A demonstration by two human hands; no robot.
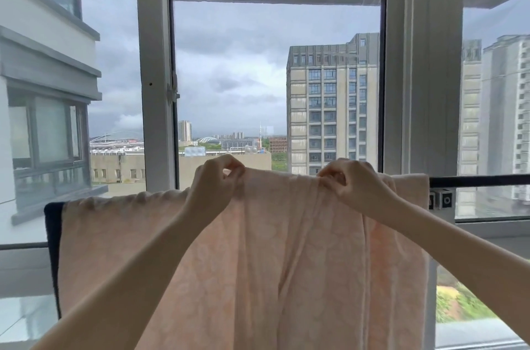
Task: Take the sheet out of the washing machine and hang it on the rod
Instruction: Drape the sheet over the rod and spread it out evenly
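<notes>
Sheet (286,249), pale peach with a faint woven pattern, hangs draped over the rod (481,180) in front of an open window, its length falling out of view at the bottom edge. At far left a dark cloth (53,235) shows behind the sheet's edge. The left hand (213,189) pinches the top fold between curled fingers and thumb; the right hand (354,185) does the same just along the fold, each grip clamped on fabric where it crosses the rod. Between and below the hands the cloth gathers into long vertical pleats, while the stretch at left lies flatter. The sheet looks soft and limp, likely still damp and so heavier than it appears, prone to sliding toward whichever side hangs longer. The top fold at the rod seems the best place to hold it, drawing the bunched section sideways toward the bare rod at right.
</notes>
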